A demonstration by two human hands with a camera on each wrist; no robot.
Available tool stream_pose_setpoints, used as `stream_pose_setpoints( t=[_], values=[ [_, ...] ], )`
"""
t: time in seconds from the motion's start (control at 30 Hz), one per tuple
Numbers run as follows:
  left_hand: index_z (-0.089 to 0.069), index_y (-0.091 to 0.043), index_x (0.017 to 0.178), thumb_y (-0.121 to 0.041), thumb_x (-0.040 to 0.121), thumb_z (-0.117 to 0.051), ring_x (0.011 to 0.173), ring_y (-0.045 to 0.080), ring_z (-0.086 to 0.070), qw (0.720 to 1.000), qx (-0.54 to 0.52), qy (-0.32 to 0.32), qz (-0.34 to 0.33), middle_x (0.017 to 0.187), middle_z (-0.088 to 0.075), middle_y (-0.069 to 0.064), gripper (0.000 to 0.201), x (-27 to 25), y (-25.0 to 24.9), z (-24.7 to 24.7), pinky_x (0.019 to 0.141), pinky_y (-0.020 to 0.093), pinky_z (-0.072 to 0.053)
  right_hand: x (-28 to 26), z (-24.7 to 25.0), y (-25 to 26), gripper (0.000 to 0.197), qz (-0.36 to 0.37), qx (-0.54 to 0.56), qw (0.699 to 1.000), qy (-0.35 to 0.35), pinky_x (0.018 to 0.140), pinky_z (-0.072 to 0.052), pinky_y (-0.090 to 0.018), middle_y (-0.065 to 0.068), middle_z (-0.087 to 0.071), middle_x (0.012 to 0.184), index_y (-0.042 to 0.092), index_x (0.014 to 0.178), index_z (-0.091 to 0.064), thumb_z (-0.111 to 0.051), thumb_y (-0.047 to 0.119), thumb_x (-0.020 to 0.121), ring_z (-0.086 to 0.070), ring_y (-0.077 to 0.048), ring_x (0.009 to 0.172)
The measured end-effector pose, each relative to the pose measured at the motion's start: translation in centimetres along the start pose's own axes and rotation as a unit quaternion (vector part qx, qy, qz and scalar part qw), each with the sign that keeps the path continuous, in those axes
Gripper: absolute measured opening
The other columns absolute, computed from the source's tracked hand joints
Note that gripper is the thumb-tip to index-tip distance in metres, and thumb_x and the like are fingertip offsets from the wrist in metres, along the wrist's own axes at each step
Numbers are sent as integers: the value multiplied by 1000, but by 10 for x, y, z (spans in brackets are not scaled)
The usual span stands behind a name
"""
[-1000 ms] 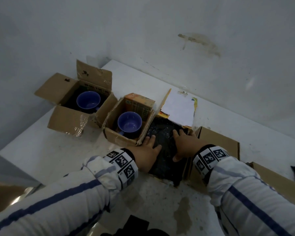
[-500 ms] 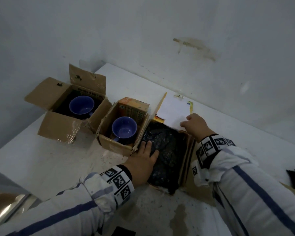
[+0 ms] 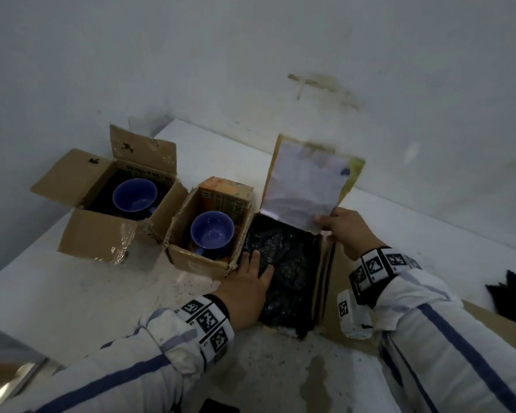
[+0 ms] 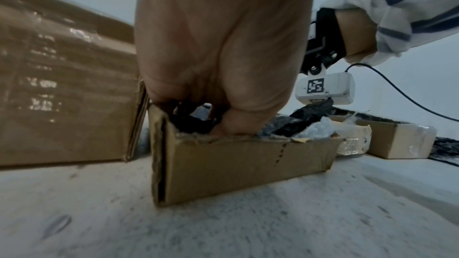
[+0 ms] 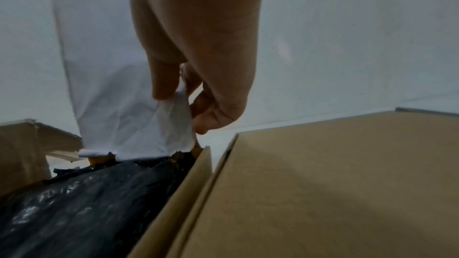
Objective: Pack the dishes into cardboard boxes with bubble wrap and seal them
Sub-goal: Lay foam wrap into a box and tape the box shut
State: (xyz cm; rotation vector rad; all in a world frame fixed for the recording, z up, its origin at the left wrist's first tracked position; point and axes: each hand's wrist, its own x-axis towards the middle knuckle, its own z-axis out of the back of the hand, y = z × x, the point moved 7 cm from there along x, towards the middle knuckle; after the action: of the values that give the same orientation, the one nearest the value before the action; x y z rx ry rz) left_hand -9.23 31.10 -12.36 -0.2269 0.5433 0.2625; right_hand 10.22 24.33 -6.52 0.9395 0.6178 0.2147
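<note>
A shallow cardboard box [image 3: 325, 272] [image 4: 243, 166] lies in front of me, filled with black bubble wrap [image 3: 286, 263] [image 5: 82, 207]. My left hand [image 3: 248, 281] [image 4: 221, 52] presses flat on the wrap at the box's near-left corner, fingers straight. My right hand [image 3: 344, 231] [image 5: 198, 77] pinches the corner of the box's far flap [image 3: 303, 186], white on its inner face [image 5: 124, 95], and holds it tilted up. Two open boxes to the left each hold a blue cup [image 3: 134, 194] [image 3: 212, 234] upright.
The boxes stand on a white table [image 3: 72, 299] against white walls. A flat cardboard piece [image 5: 335, 183] lies right of the shallow box. More black wrap [image 3: 513, 296] lies at the right edge. Another taped box [image 4: 397, 138] lies behind, seen in the left wrist view.
My right hand left the bubble wrap, reached to the far flap, pinched its corner and lifted it up. My left hand stayed pressing on the wrap.
</note>
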Motion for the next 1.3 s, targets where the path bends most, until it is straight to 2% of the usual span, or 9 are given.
stream_pose_setpoints(
  t=[0.23,0.3,0.4,0.5,0.67,0.73,0.87,1.03,1.3],
  values=[
    [-21,-9,149,-12,95,-45,142,36,-18,997,-45,-41,-44,154,-17,20,59,-1,4,-5,113,42,-27,-54,-7,-21,50,-40,-123,985,112,60,-48,-13,-4,-48,120,9,130,-54,-41,-14,88,-50,-20,101],
    [-52,-4,125,-8,95,-41,118,31,-50,997,-41,-35,-62,129,-53,18,32,-9,3,-4,97,34,-40,-68,-7,-30,49,-83,-73,987,116,63,-51,-23,-8,-52,123,10,130,-53,-38,-10,88,-54,-19,90],
    [-60,-1,87,0,94,-41,81,22,-56,978,-168,-94,-84,87,-60,16,20,-20,6,7,90,37,-46,-89,-11,-33,36,-113,-40,987,109,70,-54,-37,-7,-55,107,14,132,-50,-39,14,97,-58,-22,80],
    [-65,3,91,6,89,-47,86,23,-58,903,-392,-163,-58,88,-65,12,18,-28,22,11,84,31,-48,-101,-20,-35,38,-111,-48,986,115,74,-56,-43,-1,-51,106,20,131,-44,-44,36,97,-58,-25,90],
    [-69,-2,90,10,80,-56,82,14,-69,697,-715,-43,-45,86,-72,5,21,-49,9,-4,69,21,-54,-112,-30,-47,33,-93,-108,986,87,75,-59,-46,-1,-58,102,21,109,-46,-51,48,90,-63,-24,87],
    [-65,-6,91,1,85,-58,82,16,-66,660,-748,-66,-12,90,-69,7,11,-55,11,-11,68,25,-53,-114,-34,-54,46,-83,-110,988,72,70,-60,-44,-4,-61,106,19,114,-48,-53,54,85,-66,-25,84],
    [-60,-11,87,-15,93,-57,76,15,-60,694,-709,-124,11,83,-64,4,8,-68,9,-19,68,26,-48,-124,-51,-71,64,-99,28,992,68,78,-56,-41,-6,-57,117,16,123,-42,-61,56,78,-63,-25,96],
    [-59,-9,82,-8,94,-54,67,16,-54,658,-742,-113,55,71,-59,5,13,-71,0,-43,61,26,-46,-128,-71,-86,68,-90,230,969,13,96,-49,-49,-4,-59,122,20,131,-40,-71,35,72,-60,-25,107],
    [-61,-10,80,-5,92,-56,73,14,-53,628,-767,-87,101,77,-57,5,14,-62,-2,-76,64,24,-45,-135,-66,-86,68,-27,126,991,-37,81,-51,-30,-4,-53,120,18,141,-28,-51,-7,83,-54,-20,103]
  ],
)
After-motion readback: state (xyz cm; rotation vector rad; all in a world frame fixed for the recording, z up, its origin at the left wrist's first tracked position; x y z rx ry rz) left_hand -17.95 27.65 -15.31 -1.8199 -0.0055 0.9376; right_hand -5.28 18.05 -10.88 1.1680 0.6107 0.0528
